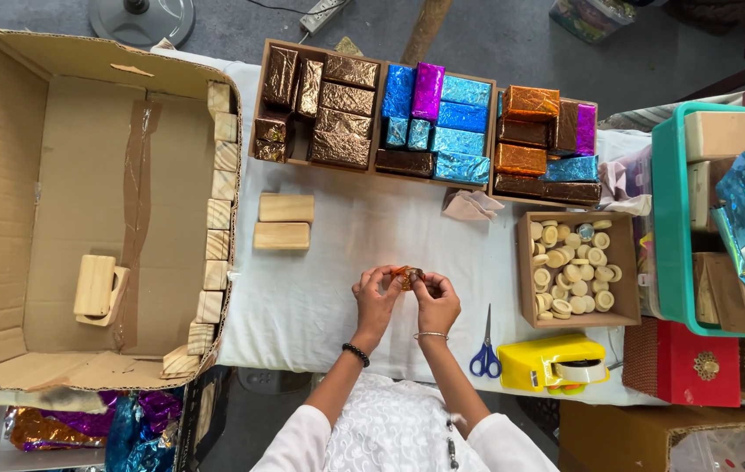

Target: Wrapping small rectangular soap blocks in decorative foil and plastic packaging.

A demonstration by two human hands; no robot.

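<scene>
— Where's the small foil-wrapped piece (408, 277)?

— Pinched between both hands over the desk (320, 297), at about 6 o'clock from the blue wrapped blocks (442, 118). It's orange-brown, long axis running 9 to 3.

— Which hand is nearer?

— Equal. Left hand (377, 293) grips its 9 o'clock end, right hand (436, 297) the 3 o'clock end, fingers curled closed on it, wrists angled inward.

— Scissors (484, 357)?

— At 4 o'clock, untouched.
</scene>
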